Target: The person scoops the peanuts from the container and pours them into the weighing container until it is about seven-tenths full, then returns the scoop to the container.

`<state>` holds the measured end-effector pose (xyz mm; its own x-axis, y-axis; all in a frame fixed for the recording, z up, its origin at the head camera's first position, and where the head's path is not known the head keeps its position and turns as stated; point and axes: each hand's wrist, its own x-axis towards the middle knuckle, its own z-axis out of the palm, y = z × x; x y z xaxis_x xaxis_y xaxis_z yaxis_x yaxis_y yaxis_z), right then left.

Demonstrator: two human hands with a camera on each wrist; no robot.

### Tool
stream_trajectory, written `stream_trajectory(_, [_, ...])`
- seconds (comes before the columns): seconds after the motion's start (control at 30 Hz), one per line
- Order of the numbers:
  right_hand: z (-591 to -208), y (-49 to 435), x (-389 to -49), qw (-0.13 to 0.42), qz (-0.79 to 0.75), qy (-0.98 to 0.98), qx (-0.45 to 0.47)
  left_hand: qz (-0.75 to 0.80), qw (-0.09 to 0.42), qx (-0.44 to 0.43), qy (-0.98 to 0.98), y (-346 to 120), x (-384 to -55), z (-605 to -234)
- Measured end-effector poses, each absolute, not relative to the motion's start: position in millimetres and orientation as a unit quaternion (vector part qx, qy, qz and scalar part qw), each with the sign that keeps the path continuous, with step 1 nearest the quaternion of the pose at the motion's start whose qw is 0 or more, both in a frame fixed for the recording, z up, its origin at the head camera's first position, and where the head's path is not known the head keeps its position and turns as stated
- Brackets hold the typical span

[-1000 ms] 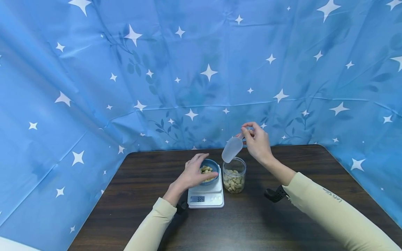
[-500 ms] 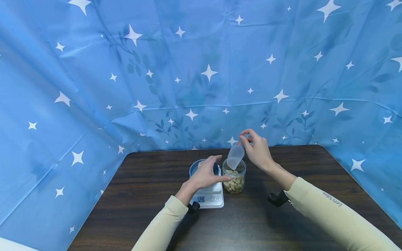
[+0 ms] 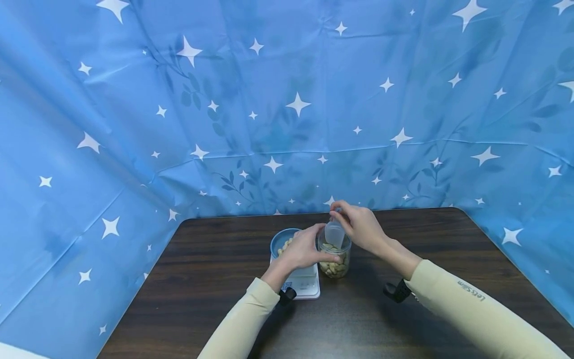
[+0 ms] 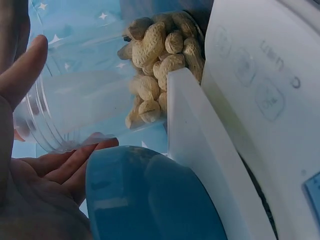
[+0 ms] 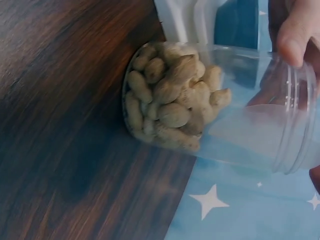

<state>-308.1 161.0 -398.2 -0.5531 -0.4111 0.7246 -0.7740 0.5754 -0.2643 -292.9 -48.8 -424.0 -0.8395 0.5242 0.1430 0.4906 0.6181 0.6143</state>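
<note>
My right hand (image 3: 360, 227) pinches the handle of a translucent plastic scoop (image 3: 334, 233), its bowl down inside the mouth of a clear jar (image 5: 250, 150). Peanuts in their shells (image 5: 172, 107) fill the lower part of this jar, below the scoop in the right wrist view. My left hand (image 3: 305, 252) reaches over the kitchen scale to the jar's left side. Its thumb (image 5: 291, 47) lies by the threaded rim, and the extended fingers (image 4: 95, 147) are at the other side of the jar. Below that hand is a blue bowl (image 4: 150, 195) with peanuts.
The white kitchen scale (image 3: 309, 290) bears the blue bowl, right beside the jar; my left arm partly covers its display. The dark wooden table (image 3: 202, 279) extends on both sides. A blue star-patterned curtain (image 3: 287, 129) hangs behind its far edge.
My left hand has moved right from the bowl to the jar, uncovering the bowl's left side. The right hand has lowered the scoop from above the jar into its mouth.
</note>
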Motion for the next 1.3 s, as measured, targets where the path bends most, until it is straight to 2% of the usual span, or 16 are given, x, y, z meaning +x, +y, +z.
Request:
stream_trajectory(0.27, [-409.9,163.5,-310.6,0.35,0.244,-0.798,0.426,0.346,0.029,0.275,0.897,-47.6,-293.5,-424.7])
stream_trajectory(0.43, [-416.9,163.4,-311.7,0.344,0.244,-0.792,0.442,0.347,0.032,0.271,0.897,-46.9,-294.4,-425.9])
stream_trajectory(0.67, [-420.0,162.5,-311.0,0.319,0.264,-0.805,0.424,0.351,0.037,0.267,0.897,-46.6,-295.0,-427.8])
stream_trajectory(1.0, [-420.5,162.7,-308.8,0.319,0.327,-0.814,0.36,0.362,0.032,0.27,0.891,-46.1,-296.7,-428.9])
stream_trajectory(1.3, [-421.2,163.5,-307.4,0.313,0.341,-0.815,0.347,0.36,0.027,0.274,0.892,-46.2,-296.3,-426.9])
